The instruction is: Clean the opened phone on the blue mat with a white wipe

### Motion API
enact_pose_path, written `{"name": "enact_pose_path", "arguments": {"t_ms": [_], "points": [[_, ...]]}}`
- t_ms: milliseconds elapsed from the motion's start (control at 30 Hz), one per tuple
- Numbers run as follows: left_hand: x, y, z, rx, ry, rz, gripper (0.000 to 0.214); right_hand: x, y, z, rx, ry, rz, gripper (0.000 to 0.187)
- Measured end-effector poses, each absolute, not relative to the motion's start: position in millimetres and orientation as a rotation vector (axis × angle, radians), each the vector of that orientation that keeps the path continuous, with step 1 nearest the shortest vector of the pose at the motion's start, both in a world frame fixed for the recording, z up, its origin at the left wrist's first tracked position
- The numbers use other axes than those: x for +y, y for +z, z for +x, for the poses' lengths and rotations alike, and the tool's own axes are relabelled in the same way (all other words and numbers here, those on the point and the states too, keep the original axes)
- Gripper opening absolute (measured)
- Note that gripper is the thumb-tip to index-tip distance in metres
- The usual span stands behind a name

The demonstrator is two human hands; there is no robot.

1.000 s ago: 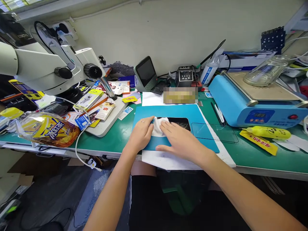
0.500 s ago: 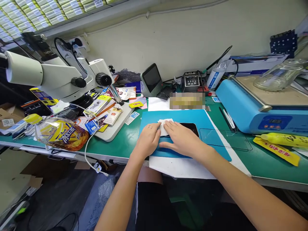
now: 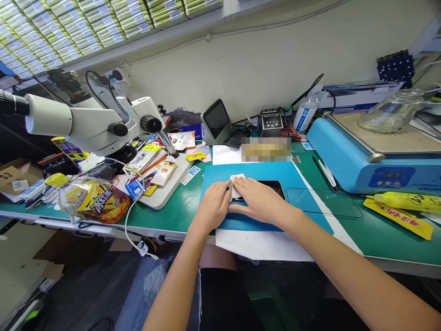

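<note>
A dark-screened phone (image 3: pixel 277 186) lies flat on a blue mat (image 3: pixel 255 171). My left hand (image 3: pixel 214 203) is closed around the phone's left end, steadying it. Under the fingers of my right hand (image 3: pixel 259 200) is a folded white wipe (image 3: pixel 236 182), pressed down on the left part of the screen. The right thumb stretches along the phone's near side. Both hands are close together, and they cover much of the phone. To the right, a clear glass sheet with a dark outline (image 3: pixel 324 202) lies partly on the mat and partly on the green bench.
A microscope (image 3: pixel 93 122) stands at the left, with a drink bottle (image 3: pixel 94 197) and loose packets near its base. At the right is a blue machine (image 3: pixel 358 161) with a glass jar (image 3: pixel 392 110) on top. Pens (image 3: pixel 325 172) and a yellow packet (image 3: pixel 398 218) lie nearby.
The head view has shifted slightly. My right hand and the wipe have moved a little on the phone, and the wipe looks more bunched. My left hand stays at the left end.
</note>
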State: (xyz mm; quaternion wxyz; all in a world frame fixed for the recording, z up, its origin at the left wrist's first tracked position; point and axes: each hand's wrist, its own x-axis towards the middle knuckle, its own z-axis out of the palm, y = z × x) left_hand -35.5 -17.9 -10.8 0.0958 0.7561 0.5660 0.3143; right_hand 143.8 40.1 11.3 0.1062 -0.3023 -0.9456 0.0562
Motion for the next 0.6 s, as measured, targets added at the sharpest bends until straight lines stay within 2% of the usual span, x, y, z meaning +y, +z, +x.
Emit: {"name": "enact_pose_path", "arguments": {"t_ms": [100,300,467,600], "points": [[-17.9,-11.8,-36.8,1.686,0.938,2.226,0.038,36.9,8.1,146.5,-2.773,0.117,-0.858,0.079],[-13.5,-14.7,-41.3,1.597,1.038,2.095,0.038,9.3,-5.4,180.9,-2.694,-0.046,-0.862,0.039],[-13.9,-15.3,-42.8,1.591,1.091,2.019,0.038,13.6,-3.8,182.4,-2.643,-0.051,-0.804,0.041],[-16.9,-11.1,-42.2,1.565,1.137,2.055,0.034,13.2,2.7,184.9,-2.628,-0.007,-0.781,0.034]]}}
